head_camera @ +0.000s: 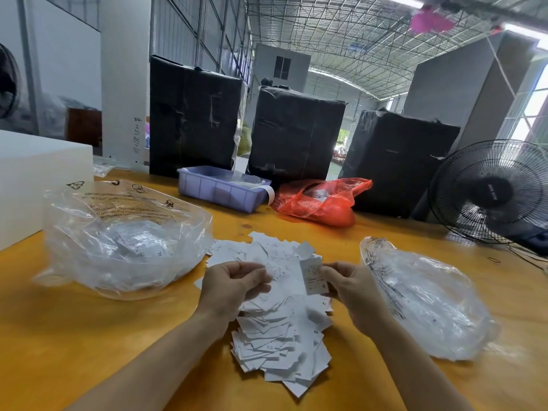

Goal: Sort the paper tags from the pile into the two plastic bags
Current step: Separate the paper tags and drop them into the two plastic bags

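Print on most of the paper tags (278, 330) is too small to read; only a few size letters like S, XS and XL come through. What the left hand (234, 284) has is hard to call: fingers curled over the pile, a tag seemingly pinched in its grip, but blur hides the contact. The right hand (350, 287) is clearer, its grip narrow, pinching a small stack of tags (313, 277) upright above the pile. The pile sprawls mid-desk (89, 336) between the two clear bags: the big left plastic bag (124, 238), tags dim through its crinkled film, and the flatter right plastic bag (427, 301), contents barely visible. Behind, a lilac plastic bin (221, 188), a red carrier bag (320, 201), three black-wrapped bales (296, 132), and a black fan (492, 192) cut off at the right edge.
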Tool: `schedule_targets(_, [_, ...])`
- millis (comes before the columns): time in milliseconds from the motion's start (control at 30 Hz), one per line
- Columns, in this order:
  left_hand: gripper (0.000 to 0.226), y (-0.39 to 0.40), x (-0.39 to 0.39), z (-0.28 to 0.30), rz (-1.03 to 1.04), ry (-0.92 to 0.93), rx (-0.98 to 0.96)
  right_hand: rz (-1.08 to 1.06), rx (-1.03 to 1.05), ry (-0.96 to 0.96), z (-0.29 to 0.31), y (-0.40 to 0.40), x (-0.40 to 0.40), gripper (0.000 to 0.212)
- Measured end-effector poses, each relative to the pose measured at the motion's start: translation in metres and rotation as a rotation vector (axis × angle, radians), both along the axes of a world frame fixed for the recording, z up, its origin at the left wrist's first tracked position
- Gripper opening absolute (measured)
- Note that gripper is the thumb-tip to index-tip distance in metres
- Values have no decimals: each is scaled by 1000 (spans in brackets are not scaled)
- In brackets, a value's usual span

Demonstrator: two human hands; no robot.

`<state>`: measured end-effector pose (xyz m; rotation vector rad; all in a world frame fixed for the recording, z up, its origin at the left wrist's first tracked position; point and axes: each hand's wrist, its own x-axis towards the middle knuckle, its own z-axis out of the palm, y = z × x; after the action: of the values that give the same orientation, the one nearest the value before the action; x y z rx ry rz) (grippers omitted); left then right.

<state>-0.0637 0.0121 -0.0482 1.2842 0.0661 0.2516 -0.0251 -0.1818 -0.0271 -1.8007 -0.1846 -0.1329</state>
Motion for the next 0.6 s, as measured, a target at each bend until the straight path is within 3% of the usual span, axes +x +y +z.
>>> schedule_targets(100, [13, -2, 0, 0, -8, 8, 39, 132, 209, 157, 5, 7, -6, 11])
schedule_targets(233, [16, -4, 0, 2, -41, 13, 41, 201, 316, 194, 6, 12, -9, 21])
schedule_targets(300, [16, -4, -1, 1, -50, 15, 23, 220, 333, 175, 5, 12, -8, 30])
schedule_targets(433, [16, -4, -1, 1, -68, 15, -12, 234, 294, 160, 6, 15, -12, 24])
schedule_targets(533, [31, -5, -2, 2, -67, 8, -1, 236, 285, 154, 5, 17, -13, 32])
schedule_targets(600, [37, -5, -3, 2, -69, 2, 14, 238, 263, 140, 5, 18, -13, 25])
